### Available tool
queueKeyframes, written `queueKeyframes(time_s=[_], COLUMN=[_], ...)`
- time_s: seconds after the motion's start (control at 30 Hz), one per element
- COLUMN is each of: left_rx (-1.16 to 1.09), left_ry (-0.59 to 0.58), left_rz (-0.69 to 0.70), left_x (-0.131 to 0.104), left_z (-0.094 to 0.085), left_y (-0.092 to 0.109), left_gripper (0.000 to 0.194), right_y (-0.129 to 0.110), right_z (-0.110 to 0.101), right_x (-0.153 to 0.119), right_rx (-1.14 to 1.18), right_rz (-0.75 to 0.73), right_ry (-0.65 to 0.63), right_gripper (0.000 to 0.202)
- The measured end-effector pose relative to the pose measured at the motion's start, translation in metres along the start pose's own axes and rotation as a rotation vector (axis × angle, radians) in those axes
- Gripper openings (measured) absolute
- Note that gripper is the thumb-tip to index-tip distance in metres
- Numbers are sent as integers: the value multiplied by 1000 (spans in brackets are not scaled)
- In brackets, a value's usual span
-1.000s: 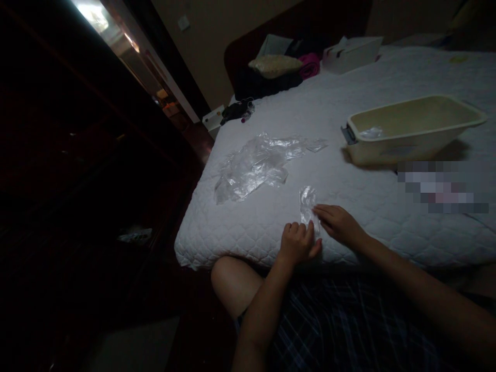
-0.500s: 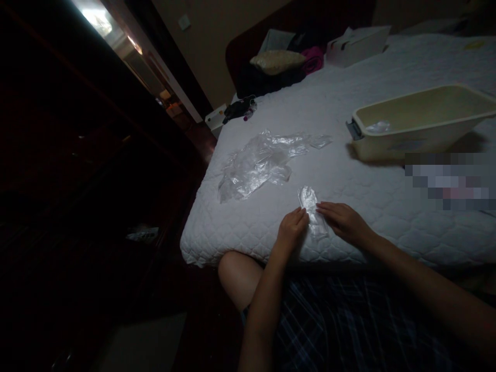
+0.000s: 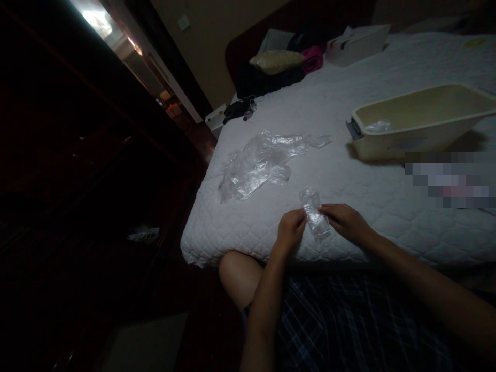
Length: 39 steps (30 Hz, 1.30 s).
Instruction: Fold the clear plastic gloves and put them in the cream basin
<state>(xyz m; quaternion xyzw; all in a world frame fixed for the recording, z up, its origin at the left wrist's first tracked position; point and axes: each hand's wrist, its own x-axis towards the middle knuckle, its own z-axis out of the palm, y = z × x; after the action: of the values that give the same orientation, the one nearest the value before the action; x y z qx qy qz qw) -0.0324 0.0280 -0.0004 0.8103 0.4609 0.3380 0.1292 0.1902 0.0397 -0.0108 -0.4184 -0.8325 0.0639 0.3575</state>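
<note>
A clear plastic bag, folded into a narrow strip, lies near the front edge of the bed between my hands. My left hand pinches its left edge with the fingers pressed together. On the opposite edge, my right hand grips the strip between thumb and fingertips. Farther back and to the left, a heap of crumpled clear plastic bags is spread on the white quilted bed cover.
A cream plastic bin stands at the right, with a bit of clear plastic inside. Toward the headboard are a white box, a beige cushion and a rolled magenta cloth. Dark furniture fills the left side.
The folded bag's strip has become flatter and turned slightly, its near end shifting a little toward me. Both hands keep their hold at its sides with small finger movements.
</note>
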Motion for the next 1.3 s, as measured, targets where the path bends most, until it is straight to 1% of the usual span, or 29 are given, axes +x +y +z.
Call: queueKeyframes(time_s=[0.1, 0.2, 0.33, 0.47, 0.73, 0.9, 1.1, 1.3], left_rx=[-19, -13, -8, -27, -19, 55, 202, 287], left_ry=[-19, -35, -64, -79, -35, -48, -55, -39], left_rz=[-93, -145, -144, -136, -156, -175, -226, -276], left_x=[3, 5, 8, 9, 10, 11, 14, 16], left_z=[0, 0, 0, -1, 0, -2, 4, 11], left_y=[1, 2, 2, 1, 9, 17, 26, 34], left_gripper=[23, 20, 18, 21, 15, 25, 26, 27], right_y=[0, 1, 4, 5, 0, -4, -7, -5], right_z=[0, 0, 2, 3, -1, -3, -2, 0], right_x=[1, 2, 1, 2, 6, 8, 8, 6], right_rx=[35, 74, 120, 164, 166, 177, 209, 319], right_rz=[37, 79, 140, 177, 200, 252, 331, 438], right_ry=[3, 2, 4, 6, -9, -9, 8, 37], right_gripper=[30, 28, 27, 27, 26, 27, 27, 29])
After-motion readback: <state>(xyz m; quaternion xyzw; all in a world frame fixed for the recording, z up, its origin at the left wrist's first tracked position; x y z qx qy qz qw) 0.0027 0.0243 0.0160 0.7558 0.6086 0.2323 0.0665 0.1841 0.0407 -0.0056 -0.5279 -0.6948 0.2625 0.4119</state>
